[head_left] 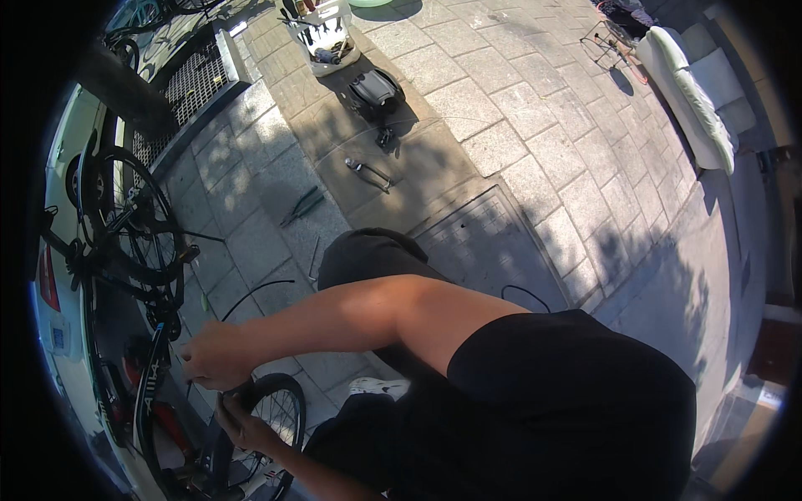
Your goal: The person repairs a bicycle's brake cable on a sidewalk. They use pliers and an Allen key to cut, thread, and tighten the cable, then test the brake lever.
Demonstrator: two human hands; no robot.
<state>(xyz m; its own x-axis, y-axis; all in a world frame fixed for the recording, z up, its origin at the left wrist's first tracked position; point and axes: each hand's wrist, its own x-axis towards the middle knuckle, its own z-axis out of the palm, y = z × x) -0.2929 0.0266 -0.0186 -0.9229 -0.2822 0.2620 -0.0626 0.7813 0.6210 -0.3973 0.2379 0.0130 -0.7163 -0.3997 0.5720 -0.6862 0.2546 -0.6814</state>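
Note:
A dark bicycle (150,399) with pale lettering on its frame stands at my lower left, one of its wheels (294,399) close to my legs. My right hand (219,355) reaches across my body to it, fingers closed. A thin black cable (261,286) runs out from behind that hand, its free end curving over the paving; the fingertips are partly hidden. Just below, my left hand (244,424) is closed against a dark part of the frame, and the exact spot it grips is partly covered.
Pliers with green handles (302,205) and silver cutters (368,173) lie on the paving ahead. Beyond are a black case (373,90) and a white tool bin (322,42). Another bicycle (138,213) leans at left by a pale car (63,334). A white sofa (685,96) stands far right.

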